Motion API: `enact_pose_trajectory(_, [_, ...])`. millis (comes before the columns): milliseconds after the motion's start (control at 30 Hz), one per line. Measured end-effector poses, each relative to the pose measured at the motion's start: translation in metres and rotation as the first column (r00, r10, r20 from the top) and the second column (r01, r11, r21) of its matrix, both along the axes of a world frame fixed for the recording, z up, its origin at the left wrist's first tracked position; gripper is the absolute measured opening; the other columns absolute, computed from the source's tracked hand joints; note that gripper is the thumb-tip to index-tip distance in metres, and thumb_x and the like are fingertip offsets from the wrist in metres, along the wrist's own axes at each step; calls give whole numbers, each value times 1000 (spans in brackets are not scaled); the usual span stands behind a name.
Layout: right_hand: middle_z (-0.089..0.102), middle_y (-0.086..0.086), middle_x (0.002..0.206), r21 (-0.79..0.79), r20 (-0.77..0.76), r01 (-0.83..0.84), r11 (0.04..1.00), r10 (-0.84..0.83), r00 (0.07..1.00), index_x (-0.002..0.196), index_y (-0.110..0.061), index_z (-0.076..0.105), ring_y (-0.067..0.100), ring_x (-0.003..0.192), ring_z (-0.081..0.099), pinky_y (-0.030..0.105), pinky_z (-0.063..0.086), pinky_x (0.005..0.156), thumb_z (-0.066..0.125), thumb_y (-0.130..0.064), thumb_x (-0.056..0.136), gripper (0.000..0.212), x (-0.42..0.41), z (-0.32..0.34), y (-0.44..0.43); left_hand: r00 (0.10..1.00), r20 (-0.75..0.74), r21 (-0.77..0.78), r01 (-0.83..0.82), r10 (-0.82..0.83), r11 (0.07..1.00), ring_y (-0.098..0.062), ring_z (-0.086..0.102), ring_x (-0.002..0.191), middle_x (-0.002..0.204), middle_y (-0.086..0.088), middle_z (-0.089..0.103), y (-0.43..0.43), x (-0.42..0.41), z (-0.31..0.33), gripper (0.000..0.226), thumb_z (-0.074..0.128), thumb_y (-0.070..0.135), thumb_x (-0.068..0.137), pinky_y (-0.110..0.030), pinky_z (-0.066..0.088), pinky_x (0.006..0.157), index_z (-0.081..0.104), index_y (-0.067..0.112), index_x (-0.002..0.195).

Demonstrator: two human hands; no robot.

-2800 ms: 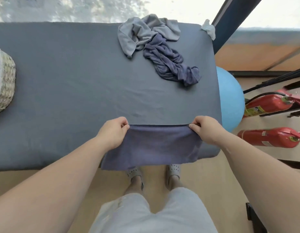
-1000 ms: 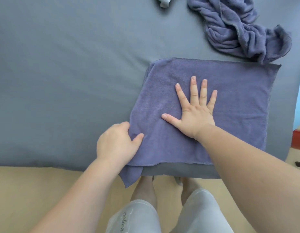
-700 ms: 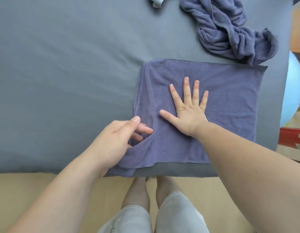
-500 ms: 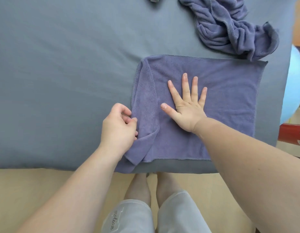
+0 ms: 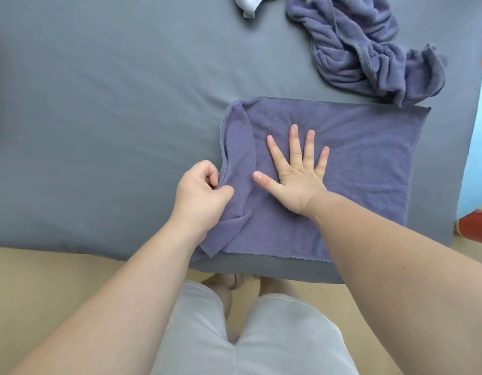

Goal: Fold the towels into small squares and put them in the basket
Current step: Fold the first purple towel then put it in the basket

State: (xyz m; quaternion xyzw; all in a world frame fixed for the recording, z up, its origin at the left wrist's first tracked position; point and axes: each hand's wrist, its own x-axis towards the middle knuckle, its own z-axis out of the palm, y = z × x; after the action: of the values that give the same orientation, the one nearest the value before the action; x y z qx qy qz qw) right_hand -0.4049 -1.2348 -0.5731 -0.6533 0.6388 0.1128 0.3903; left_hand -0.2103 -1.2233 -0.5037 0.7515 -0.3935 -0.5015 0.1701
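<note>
Right hand (image 5: pixel 296 182) lies flat on the towel (image 5: pixel 369 163); left hand (image 5: pixel 199 196) pinches its left edge. Folding looks barely begun; crumpled towel (image 5: pixel 369 55) untouched.

Indoors, in a bedroom or treatment room, which one unclear: a smooth grey sheet (image 5: pixel 112 117) covers a soft bed or padded table with a rounded edge, standing on a tan floor (image 5: pixel 45 272). A purple towel (image 5: pixel 369 163) lies spread on it. Beyond are a crumpled towel (image 5: pixel 364 55) and a white cloth (image 5: pixel 248 5). At the right edge are a pale blue shape (image 5: pixel 478 158) and a red object (image 5: pixel 473 226).
</note>
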Motion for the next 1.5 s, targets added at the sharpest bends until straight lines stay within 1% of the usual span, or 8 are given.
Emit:
enact_pose_trajectory(167, [-51, -6, 151, 8, -5, -16, 1000, 16, 1000, 150, -51, -23, 27, 137, -51, 61, -27, 112, 11, -96, 74, 94, 0, 0, 0, 995, -73, 82, -69, 75, 994, -16, 53, 70, 78, -1, 57, -14, 24, 1, 19, 60, 25, 91, -33, 42, 66, 54, 7, 89])
enact_pose_trajectory(433, [-51, -7, 151, -39, -28, 7, 999, -8, 1000, 149, -52, -24, 25, 136, -51, 59, -28, 113, 8, -93, 77, 89, 2, -5, 3, 937, 326, -96, 161, -122, 982, -19, 34, 62, 64, 3, 37, -52, 75, -14, 40, 50, 36, 100, -36, 29, 57, 36, 12, 70])
enact_pose_trajectory(567, [-49, -7, 152, -60, -60, 11, 998, -14, 998, 148, -52, -25, 26, 138, -50, 60, -26, 113, 7, -94, 75, 90, 4, -5, 5, 717, 598, -91, 504, -357, 859, -36, 54, 84, 81, -11, 60, -101, 107, -6, 32, 43, 35, 98, -40, 40, 70, 44, 15, 73])
enact_pose_trajectory(800, [-47, -6, 154, -96, -153, 20, 995, -34, 988, 145, -54, -27, 26, 140, -47, 60, -22, 116, 12, -97, 73, 92, 10, -1, 9, 396, 850, -76, 744, -346, 663, -43, 48, 107, 113, -20, 55, -163, 118, -2, 30, 48, 36, 98, -51, 41, 88, 62, 11, 108])
enact_pose_trajectory(933, [-39, -9, 159, -127, -182, 53, 990, -76, 980, 149, -56, -19, 24, 145, -40, 59, -18, 118, 11, -96, 74, 90, 14, 3, 9, 507, 816, -159, 657, -277, 737, -39, 40, 122, 134, -12, 45, -156, 120, -8, 43, 57, 38, 93, -47, 31, 102, 51, 21, 132])
enact_pose_trajectory(1133, [17, 10, 165, -470, -87, 320, 822, -404, 911, 146, -31, 41, 33, 153, 7, 57, 3, 122, 46, -67, 92, 65, 70, 20, 4, 718, 680, -255, 420, -147, 871, -39, 44, 115, 127, -14, 50, -71, 162, -17, 46, 68, 33, 87, -50, 38, 95, 51, 16, 125])
enact_pose_trajectory(1300, [53, 8, 136, -598, 68, 119, 793, -97, 993, 126, -21, 62, 35, 122, 49, 50, 39, 99, 55, -55, 89, 52, 169, 38, -39, 744, 649, -142, 325, -160, 935, -38, 50, 101, 104, -11, 56, -6, 196, -23, 46, 75, 37, 80, -48, 43, 87, 54, 13, 112])
enact_pose_trajectory(1500, [30, 7, 157, -447, -86, -132, 885, 105, 991, 149, -35, 40, 33, 133, 34, 46, 28, 109, 42, -63, 95, 61, 241, 38, -78, 691, 650, 44, 382, -317, 923, -26, 47, 85, 82, 5, 51, 28, 218, -23, 31, 73, 46, 80, -40, 43, 73, 57, 20, 87])
